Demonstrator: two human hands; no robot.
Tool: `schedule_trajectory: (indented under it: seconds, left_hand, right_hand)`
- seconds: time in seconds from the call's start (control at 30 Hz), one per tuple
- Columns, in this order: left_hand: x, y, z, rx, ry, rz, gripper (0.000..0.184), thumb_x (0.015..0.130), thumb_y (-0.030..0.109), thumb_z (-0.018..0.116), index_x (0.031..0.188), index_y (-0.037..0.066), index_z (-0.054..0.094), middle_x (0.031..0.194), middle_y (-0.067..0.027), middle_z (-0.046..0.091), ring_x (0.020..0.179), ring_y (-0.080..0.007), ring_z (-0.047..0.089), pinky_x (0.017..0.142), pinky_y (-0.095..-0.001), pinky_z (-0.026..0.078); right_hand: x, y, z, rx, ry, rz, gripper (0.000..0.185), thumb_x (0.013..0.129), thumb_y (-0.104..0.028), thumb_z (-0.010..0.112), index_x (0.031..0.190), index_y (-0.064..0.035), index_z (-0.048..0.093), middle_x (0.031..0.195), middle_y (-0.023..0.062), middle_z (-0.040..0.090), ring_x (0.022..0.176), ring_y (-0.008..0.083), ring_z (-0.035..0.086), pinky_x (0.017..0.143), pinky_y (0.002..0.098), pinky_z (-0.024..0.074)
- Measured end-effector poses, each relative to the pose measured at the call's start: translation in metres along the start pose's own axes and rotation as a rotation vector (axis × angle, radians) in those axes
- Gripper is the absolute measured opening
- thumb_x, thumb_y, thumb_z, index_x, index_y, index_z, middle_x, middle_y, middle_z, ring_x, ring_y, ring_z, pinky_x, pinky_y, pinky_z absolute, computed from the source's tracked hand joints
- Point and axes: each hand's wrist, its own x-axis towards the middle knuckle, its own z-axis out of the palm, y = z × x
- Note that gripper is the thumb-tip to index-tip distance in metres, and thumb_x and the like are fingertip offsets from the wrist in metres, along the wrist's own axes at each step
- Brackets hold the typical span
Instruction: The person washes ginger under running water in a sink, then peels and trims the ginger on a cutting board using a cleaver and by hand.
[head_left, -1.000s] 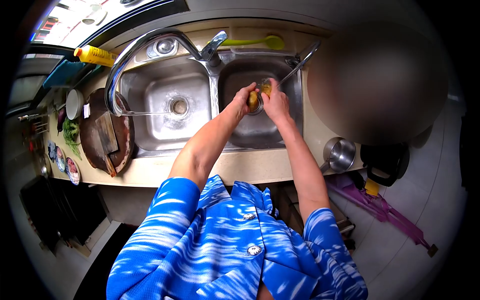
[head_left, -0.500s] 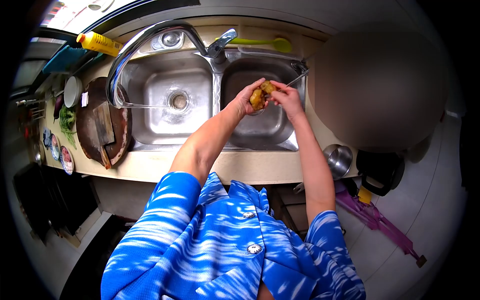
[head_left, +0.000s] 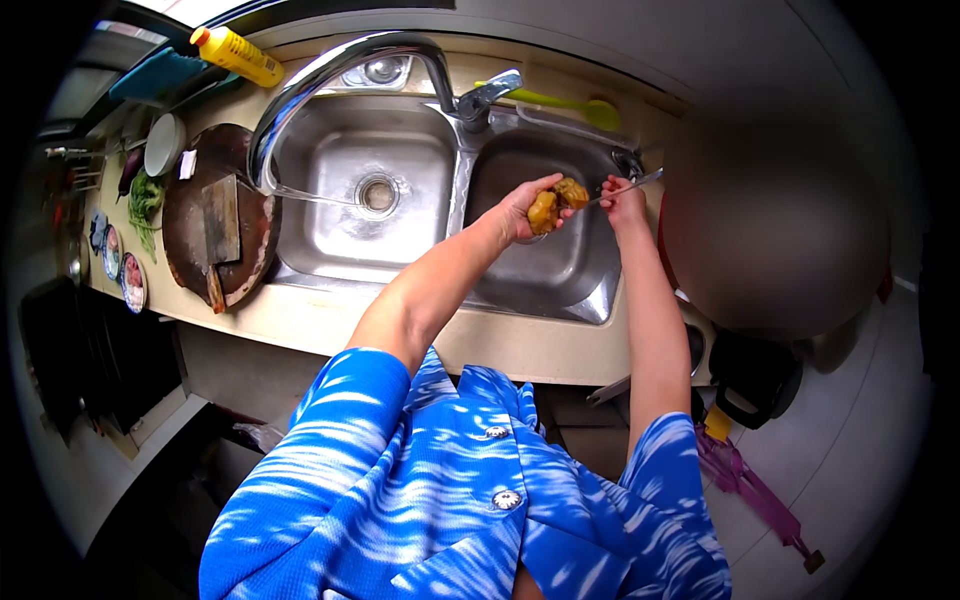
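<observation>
My left hand (head_left: 522, 208), over the right-hand sink basin (head_left: 520, 275), is closed around a lumpy yellow-brown vegetable (head_left: 545, 212). Two rounded lobes of it show past the fingers; its exact kind is unclear. To the right, near the basin's edge, my right hand (head_left: 626, 203) grips a slim metal tool (head_left: 650, 180). One end sticks out toward the upper right, the other points at the vegetable. Whether the tool's tip touches the vegetable I cannot tell.
Left of my hands is a second basin (head_left: 330, 240) under a curved tap (head_left: 340, 58), with a thin stream running toward the drain. A cleaver (head_left: 222, 225) lies on a round chopping board (head_left: 190, 255). Greens, bowls, a yellow bottle (head_left: 238, 55) and a lime-green utensil (head_left: 600, 114) stand around.
My right hand has drawn away from the vegetable toward the right with the metal tool. My left hand still holds the vegetable. The whole view has shifted and turned slightly.
</observation>
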Motion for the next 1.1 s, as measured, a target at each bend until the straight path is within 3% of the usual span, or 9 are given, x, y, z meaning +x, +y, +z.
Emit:
schedule_trajectory:
  seconds: [0.13, 0.33, 0.43, 0.53, 0.67, 0.73, 0.8, 0.9, 1.1]
  left_hand:
    - [-0.011, 0.002, -0.003, 0.004, 0.047, 0.009, 0.036, 0.088, 0.039, 0.053, 0.100, 0.005, 0.058, 0.090, -0.0093, 0.063, 0.066, -0.0209, 0.060, 0.054, -0.0314, 0.049]
    - [-0.046, 0.010, -0.018, 0.004, 0.004, 0.050, 0.036, 0.088, 0.039, 0.052, 0.100, 0.005, 0.058, 0.091, -0.0092, 0.063, 0.067, -0.0202, 0.058, 0.055, -0.0307, 0.048]
    - [-0.081, 0.010, -0.021, 0.003, 0.048, 0.126, 0.040, 0.088, 0.042, 0.052, 0.101, 0.006, 0.060, 0.090, -0.0084, 0.064, 0.066, -0.0184, 0.059, 0.055, -0.0305, 0.049]
    - [-0.112, 0.009, -0.038, -0.010, 0.080, 0.212, 0.041, 0.087, 0.046, 0.053, 0.102, 0.008, 0.059, 0.091, -0.0067, 0.064, 0.067, -0.0181, 0.059, 0.054, -0.0312, 0.050]
    - [-0.161, 0.015, -0.052, 0.015, 0.115, 0.314, 0.036, 0.086, 0.039, 0.057, 0.104, 0.008, 0.056, 0.093, -0.0080, 0.062, 0.068, -0.0173, 0.059, 0.053, -0.0295, 0.050]
    - [-0.187, 0.015, -0.042, 0.197, 0.206, 0.481, 0.030, 0.085, 0.033, 0.060, 0.103, 0.009, 0.054, 0.092, -0.0071, 0.061, 0.066, -0.0144, 0.058, 0.052, -0.0269, 0.049]
    - [-0.206, 0.019, -0.043, 0.320, 0.281, 0.558, 0.025, 0.085, 0.029, 0.061, 0.099, 0.010, 0.053, 0.090, -0.0063, 0.059, 0.064, -0.0109, 0.056, 0.048, -0.0232, 0.047]
    - [-0.236, 0.020, -0.042, 0.375, 0.380, 0.666, 0.024, 0.085, 0.028, 0.062, 0.097, 0.009, 0.055, 0.085, -0.0050, 0.059, 0.062, -0.0098, 0.055, 0.046, -0.0216, 0.045]
    - [-0.291, 0.025, -0.049, 0.330, 0.410, 0.803, 0.028, 0.085, 0.033, 0.061, 0.096, 0.008, 0.055, 0.081, -0.0056, 0.058, 0.059, -0.0115, 0.055, 0.045, -0.0224, 0.045]
  right_hand:
    - [-0.011, -0.023, 0.002, 0.159, 0.003, -0.156, 0.014, 0.089, -0.015, 0.038, 0.080, -0.0094, 0.048, 0.062, 0.0014, 0.044, 0.043, 0.0105, 0.036, 0.036, 0.0218, 0.0270]
    - [-0.021, -0.012, 0.013, 0.210, -0.037, -0.229, 0.014, 0.088, -0.014, 0.040, 0.076, -0.0109, 0.048, 0.061, 0.0003, 0.043, 0.044, 0.0101, 0.034, 0.041, 0.0238, 0.0292]
    - [-0.064, 0.035, 0.057, -0.225, -0.027, -0.167, 0.016, 0.087, -0.015, 0.045, 0.074, -0.0080, 0.050, 0.056, -0.0001, 0.043, 0.043, 0.0088, 0.039, 0.036, 0.0222, 0.0295]
    - [-0.112, 0.038, 0.122, -0.300, -0.439, -0.276, 0.016, 0.090, -0.014, 0.043, 0.078, -0.0069, 0.050, 0.061, 0.0006, 0.047, 0.045, 0.0082, 0.042, 0.038, 0.0215, 0.0325]
    - [-0.111, 0.002, 0.208, -0.110, -0.624, -0.478, 0.019, 0.093, -0.017, 0.043, 0.079, -0.0054, 0.050, 0.060, 0.0018, 0.047, 0.044, 0.0088, 0.043, 0.038, 0.0214, 0.0357]
    - [-0.076, -0.004, 0.229, -0.106, -0.575, -0.452, 0.019, 0.093, -0.017, 0.042, 0.083, -0.0041, 0.051, 0.060, 0.0034, 0.050, 0.045, 0.0096, 0.046, 0.038, 0.0217, 0.0371]
    - [-0.049, -0.008, 0.232, -0.191, -0.263, -0.441, 0.017, 0.092, -0.012, 0.039, 0.085, -0.0022, 0.051, 0.057, 0.0046, 0.051, 0.043, 0.0115, 0.048, 0.034, 0.0217, 0.0330]
    - [-0.037, -0.019, 0.229, -0.093, -0.305, -0.298, 0.016, 0.089, -0.008, 0.036, 0.080, -0.0024, 0.048, 0.057, 0.0040, 0.046, 0.040, 0.0110, 0.041, 0.031, 0.0219, 0.0242]
    - [-0.117, 0.056, 0.226, -0.327, -0.372, -0.469, 0.018, 0.087, -0.012, 0.041, 0.072, -0.0066, 0.051, 0.057, 0.0009, 0.048, 0.042, 0.0080, 0.042, 0.034, 0.0209, 0.0292]
